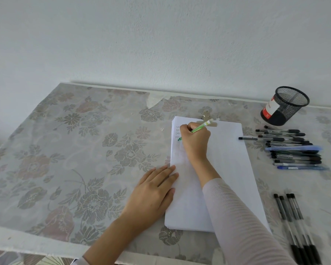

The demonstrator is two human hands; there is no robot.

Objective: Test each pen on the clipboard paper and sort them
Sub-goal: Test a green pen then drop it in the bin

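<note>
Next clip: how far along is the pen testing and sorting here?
Done: several short written lines sit at the top left of the paper, and four black pens lie grouped apart at lower right, apparently sorted. In hand: the right hand grips a green pen, tip on the paper, while the left hand rests flat on its edge. Left: probably the larger pile of pens near the mesh cup.

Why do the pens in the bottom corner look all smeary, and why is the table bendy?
Head view: the wide-angle lens curves the table and stretches the corners, so the black pens at lower right look smeared; the green pen near the middle looks sharper; light is soft, shadows faint.
</note>
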